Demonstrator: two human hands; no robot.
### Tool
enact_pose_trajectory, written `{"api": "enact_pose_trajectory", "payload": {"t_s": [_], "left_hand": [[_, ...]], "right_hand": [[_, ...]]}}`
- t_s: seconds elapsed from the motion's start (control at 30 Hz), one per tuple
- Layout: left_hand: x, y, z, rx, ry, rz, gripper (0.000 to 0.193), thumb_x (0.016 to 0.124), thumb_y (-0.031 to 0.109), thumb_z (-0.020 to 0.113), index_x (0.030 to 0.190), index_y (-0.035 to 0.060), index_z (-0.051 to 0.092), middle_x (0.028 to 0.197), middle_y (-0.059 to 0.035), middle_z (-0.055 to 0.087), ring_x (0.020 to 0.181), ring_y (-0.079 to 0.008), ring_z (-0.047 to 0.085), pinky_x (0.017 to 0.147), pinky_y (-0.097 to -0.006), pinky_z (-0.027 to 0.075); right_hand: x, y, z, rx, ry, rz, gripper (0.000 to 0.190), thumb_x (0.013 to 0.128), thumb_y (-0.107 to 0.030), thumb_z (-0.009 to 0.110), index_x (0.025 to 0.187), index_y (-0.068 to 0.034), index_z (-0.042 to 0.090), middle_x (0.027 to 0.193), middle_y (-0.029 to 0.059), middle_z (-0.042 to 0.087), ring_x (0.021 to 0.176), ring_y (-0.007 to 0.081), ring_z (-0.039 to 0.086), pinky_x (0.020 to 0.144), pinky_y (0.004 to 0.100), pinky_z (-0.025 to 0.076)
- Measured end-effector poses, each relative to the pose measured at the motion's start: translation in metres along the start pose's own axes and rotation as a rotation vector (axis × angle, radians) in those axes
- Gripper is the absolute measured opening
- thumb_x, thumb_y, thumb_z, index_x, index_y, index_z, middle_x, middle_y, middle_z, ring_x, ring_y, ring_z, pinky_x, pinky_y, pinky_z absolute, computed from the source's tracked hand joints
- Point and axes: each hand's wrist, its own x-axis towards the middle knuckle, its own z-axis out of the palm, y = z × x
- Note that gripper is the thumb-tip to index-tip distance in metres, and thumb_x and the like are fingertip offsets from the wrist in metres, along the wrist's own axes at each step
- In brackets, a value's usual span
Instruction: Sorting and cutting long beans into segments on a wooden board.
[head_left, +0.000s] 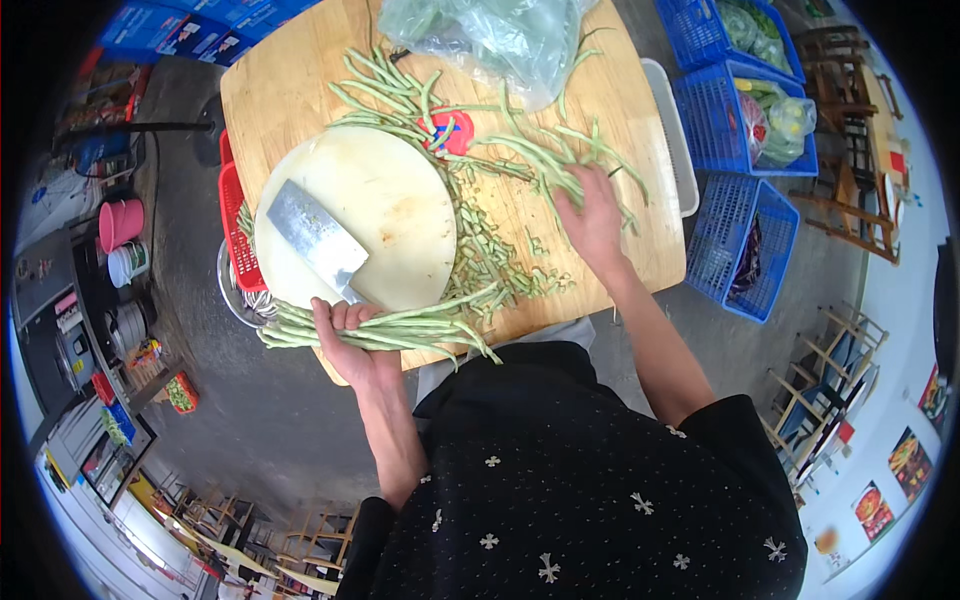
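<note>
My left hand (352, 345) grips a bundle of long green beans (427, 330) at the near edge of the wooden table (300, 67). Beside it lies a Chinese cleaver (319, 236), flat on a round white cutting board (405, 195), its handle end partly hidden by my left hand. On the table's right side my right hand (596, 217) has its thumb and fingers around loose long beans (544, 159). Chopped bean pieces (487, 259) are heaped right of the board. More whole long beans (382, 90) lie behind the board, some across a red object (456, 131).
A clear plastic bag (495, 45) sits at the table's far side. A red basket (238, 225) and a metal bowl (234, 289) stand off the left edge. Blue crates (739, 247) of vegetables and a white tray (671, 135) are at the right.
</note>
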Motion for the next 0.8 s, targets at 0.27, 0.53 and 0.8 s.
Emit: {"api": "enact_pose_trajectory", "payload": {"t_s": [0.27,0.53,0.8], "left_hand": [[0.003,0.002,0.0,-0.004,-0.051,-0.04,0.03,0.103,0.025,0.067,0.082,0.0158,0.048,0.067,0.0077,0.04,0.059,-0.0052,0.039,0.059,-0.0247,0.044],[0.002,0.001,-0.01,-0.037,-0.078,-0.042,0.023,0.104,0.022,0.065,0.085,0.0136,0.054,0.066,0.0073,0.041,0.058,-0.0057,0.042,0.059,-0.0251,0.044],[0.0,0.01,-0.022,-0.01,-0.094,0.035,0.024,0.102,0.03,0.069,0.091,0.0143,0.055,0.065,0.0086,0.038,0.056,-0.0034,0.036,0.053,-0.022,0.04]], "right_hand": [[-0.047,0.016,0.002,0.068,0.062,0.05,0.029,0.091,-0.013,0.071,0.12,-0.008,0.07,0.131,0.0119,0.064,0.115,0.0332,0.061,0.099,0.0457,0.047],[-0.07,-0.003,0.013,-0.214,-0.134,-0.014,0.02,0.088,-0.021,0.076,0.103,-0.01,0.069,0.103,0.0089,0.064,0.103,0.0302,0.059,0.091,0.0435,0.046],[-0.048,0.008,0.004,0.027,0.009,0.265,0.015,0.091,-0.018,0.073,0.095,-0.004,0.069,0.085,0.0131,0.072,0.074,0.0301,0.071,0.069,0.0415,0.054]]}}
